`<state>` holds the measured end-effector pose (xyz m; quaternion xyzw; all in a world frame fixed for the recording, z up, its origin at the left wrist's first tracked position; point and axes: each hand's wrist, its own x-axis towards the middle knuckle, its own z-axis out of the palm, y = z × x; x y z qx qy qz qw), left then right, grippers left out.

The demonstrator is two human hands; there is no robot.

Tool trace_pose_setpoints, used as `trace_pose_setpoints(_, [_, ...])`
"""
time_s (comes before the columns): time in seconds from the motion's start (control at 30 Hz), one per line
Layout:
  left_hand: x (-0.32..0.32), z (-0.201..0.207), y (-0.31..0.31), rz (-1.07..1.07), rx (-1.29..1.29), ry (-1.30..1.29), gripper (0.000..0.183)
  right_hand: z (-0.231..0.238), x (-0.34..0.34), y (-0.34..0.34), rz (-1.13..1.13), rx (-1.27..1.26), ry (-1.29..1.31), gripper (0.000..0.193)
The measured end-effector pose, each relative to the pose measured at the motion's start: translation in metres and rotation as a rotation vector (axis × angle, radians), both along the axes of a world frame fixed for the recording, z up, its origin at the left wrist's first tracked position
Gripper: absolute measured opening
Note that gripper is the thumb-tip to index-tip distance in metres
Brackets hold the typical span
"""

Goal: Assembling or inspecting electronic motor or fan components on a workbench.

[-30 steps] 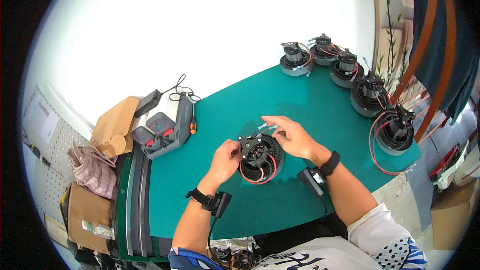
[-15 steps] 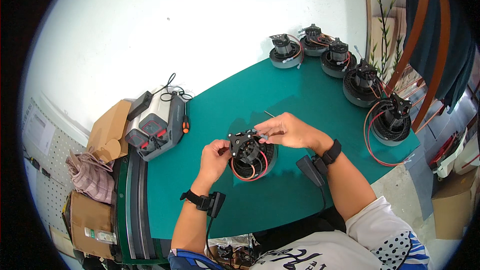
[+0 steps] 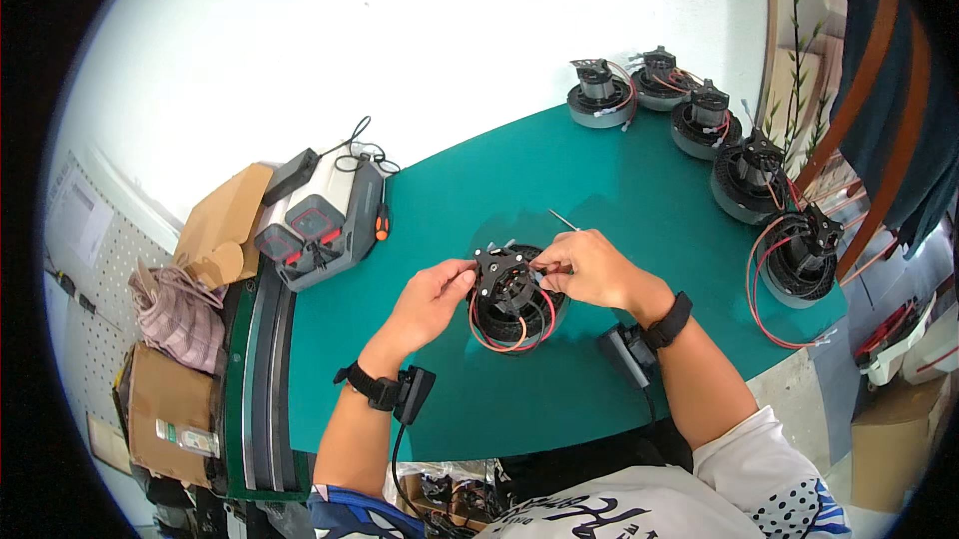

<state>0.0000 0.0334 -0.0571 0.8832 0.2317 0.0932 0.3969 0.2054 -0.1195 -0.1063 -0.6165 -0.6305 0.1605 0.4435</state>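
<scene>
On green counter (image 3: pixel 400 394), near middle: motor unit (image 3: pixel 514 291). I see right grip (image 3: pixel 597 267) pinching wire ends (image 3: pixel 540 276); left grip (image 3: pixel 432 297) at bracket (image 3: pixel 496 265), can't tell if clamped. Hard tug could tip poorly steadied motor unit.

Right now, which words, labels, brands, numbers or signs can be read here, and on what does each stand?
White shirt: large dark lettering, partly cut off; wording not copied here.
Cardboard box, lower left: pale label, print too small to read.
Pegboard: white sheet, print too blurred to read.
Black motor unit: no readable text.
</scene>
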Motion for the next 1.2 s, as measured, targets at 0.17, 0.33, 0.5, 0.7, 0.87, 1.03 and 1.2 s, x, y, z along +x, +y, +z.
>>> trace_pose_setpoints(0.17, [0.008,0.000,-0.005,-0.014,-0.176,-0.035,0.052,0.002,-0.003,0.000,0.013,0.029,-0.029,0.020])
trace_pose_setpoints(0.33, [0.018,0.013,-0.023,-0.071,0.119,-0.011,0.085,0.002,-0.006,-0.006,-0.168,0.196,-0.348,0.020])
trace_pose_setpoints(0.5, [0.036,0.028,-0.021,-0.228,0.343,0.284,0.113,-0.002,0.004,0.003,0.039,0.212,-0.254,0.020])
trace_pose_setpoints(0.7, [0.036,0.034,-0.001,-0.508,0.139,0.265,0.091,-0.006,0.003,0.005,-0.008,0.072,-0.080,0.011])
trace_pose_setpoints(0.87, [0.046,0.022,-0.018,-0.283,0.584,0.321,0.076,-0.007,0.001,0.004,-0.037,0.097,-0.084,0.012])
trace_pose_setpoints(1.03, [0.042,0.025,-0.013,-0.257,0.399,0.282,0.068,-0.004,-0.003,0.002,-0.077,0.112,-0.100,0.016])
trace_pose_setpoints(1.2, [0.038,0.023,-0.006,-0.190,0.305,0.243,0.065,-0.003,-0.003,0.004,-0.077,0.033,0.083,0.018])
